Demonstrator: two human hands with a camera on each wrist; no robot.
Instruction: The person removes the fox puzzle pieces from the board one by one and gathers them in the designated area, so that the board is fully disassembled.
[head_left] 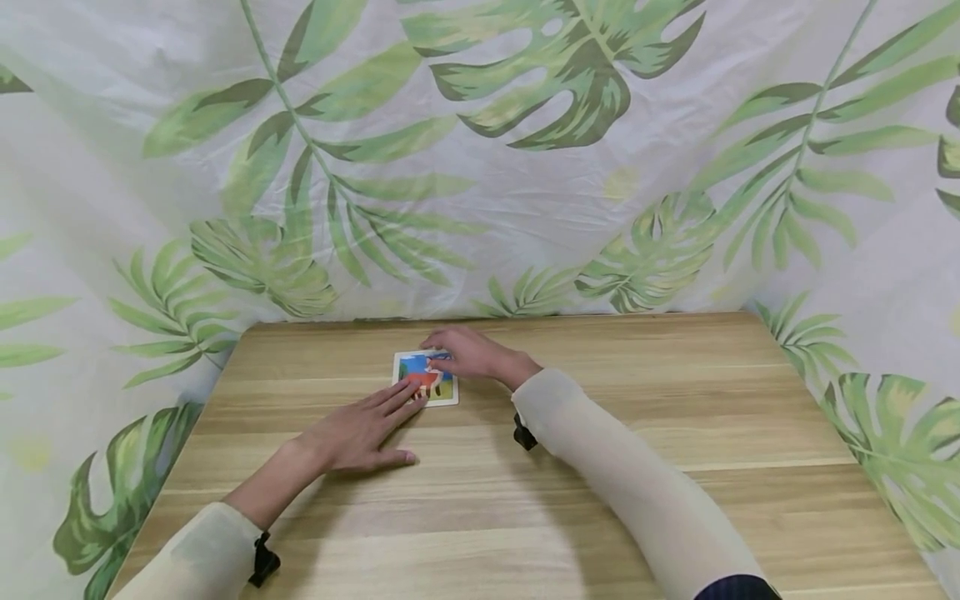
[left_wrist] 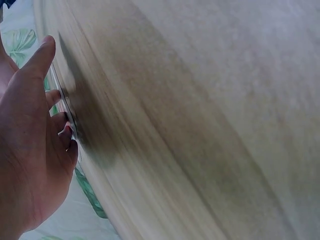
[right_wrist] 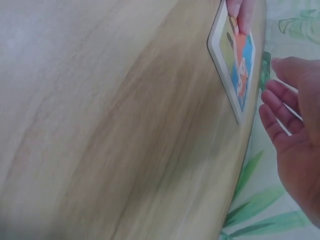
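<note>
A square picture card (head_left: 447, 392) with a white border lies flat on the wooden table. It shows an orange, fox-like animal against blue sky and green. My left hand (head_left: 360, 435) rests its outstretched fingertips on the card's lower left part, thumb spread to the side. At the card's upper right corner is my right hand (head_left: 477, 354), which covers part of the picture. In the right wrist view the same right hand (right_wrist: 300, 115) has loosely bent fingers with nothing between them, and a gap shows between it and the card (right_wrist: 243, 75).
The light wooden tabletop (head_left: 660, 392) spreads around both hands, its far edge close beyond the card. Behind and beside it hangs a white cloth (head_left: 525, 208) printed with green leaves. A black device (head_left: 525, 433) sits at the right wrist, another (head_left: 264, 562) at the left.
</note>
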